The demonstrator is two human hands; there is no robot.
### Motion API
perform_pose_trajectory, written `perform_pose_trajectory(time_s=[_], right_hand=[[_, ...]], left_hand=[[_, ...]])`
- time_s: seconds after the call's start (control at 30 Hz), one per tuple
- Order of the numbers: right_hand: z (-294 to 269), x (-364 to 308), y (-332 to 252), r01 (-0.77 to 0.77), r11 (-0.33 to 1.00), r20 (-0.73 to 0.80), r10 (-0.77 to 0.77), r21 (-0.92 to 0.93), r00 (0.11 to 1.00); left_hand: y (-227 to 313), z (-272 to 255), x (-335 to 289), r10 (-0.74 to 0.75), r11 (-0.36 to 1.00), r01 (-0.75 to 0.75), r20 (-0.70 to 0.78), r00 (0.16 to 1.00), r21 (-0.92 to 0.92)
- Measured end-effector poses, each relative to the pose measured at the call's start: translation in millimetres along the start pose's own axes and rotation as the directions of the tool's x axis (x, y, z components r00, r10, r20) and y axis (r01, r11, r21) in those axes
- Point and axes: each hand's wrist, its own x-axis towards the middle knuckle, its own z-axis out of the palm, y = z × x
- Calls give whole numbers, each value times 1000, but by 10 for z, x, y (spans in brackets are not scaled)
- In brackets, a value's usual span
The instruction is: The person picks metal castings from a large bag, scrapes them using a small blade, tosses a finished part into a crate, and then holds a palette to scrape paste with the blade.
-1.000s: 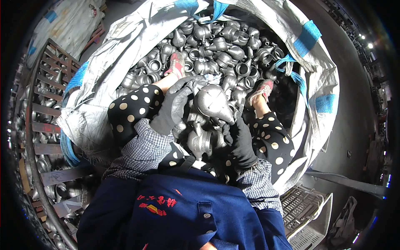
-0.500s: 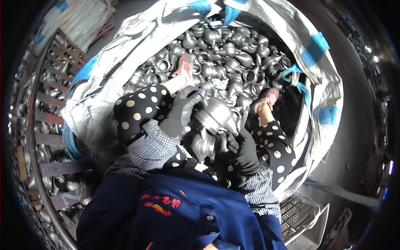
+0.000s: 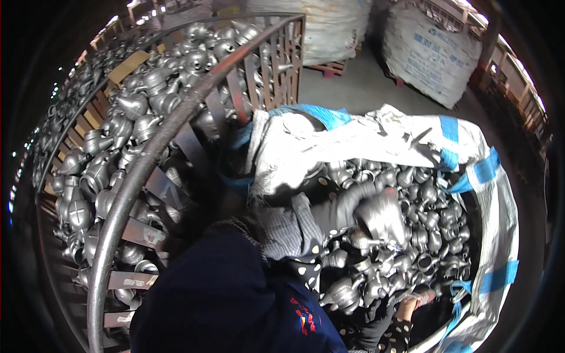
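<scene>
My left hand (image 3: pixel 347 206), in a dark grey glove below a checked sleeve, grips a bell-shaped grey metal casting (image 3: pixel 382 219). The casting is smeared by motion and hangs above a heap of similar castings (image 3: pixel 424 220) inside a big white woven bulk bag (image 3: pixel 497 235). Low in the picture, my right hand (image 3: pixel 375 326), also dark-gloved, is close to the castings beside my leg in spotted trousers. Its fingers are in shadow, so what they do is unclear.
Left of me stands a slatted metal crate with a thick curved rim (image 3: pixel 132 170), heaped with more castings (image 3: pixel 132 106). The bag's blue straps (image 3: pixel 485 165) loop around its edge. Beyond it are another filled white bag (image 3: pixel 432 53) and grey floor (image 3: pixel 347 91).
The view has swung left toward the slatted crate. My left hand now holds a casting out over the heap, and my right hand is apart from it, lower down.
</scene>
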Motion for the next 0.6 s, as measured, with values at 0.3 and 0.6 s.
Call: perform_pose_trajectory(time_s=[0.3,0.6], right_hand=[[-98,13,38,42,990,-56,-50,-136,997],[-224,202,166,17,860,-112,-86,-510,990]], left_hand=[[2676,828,-974,793,337,-832,344,503,440],[2712,596,-1022,789,476,-788,205,579,391]])
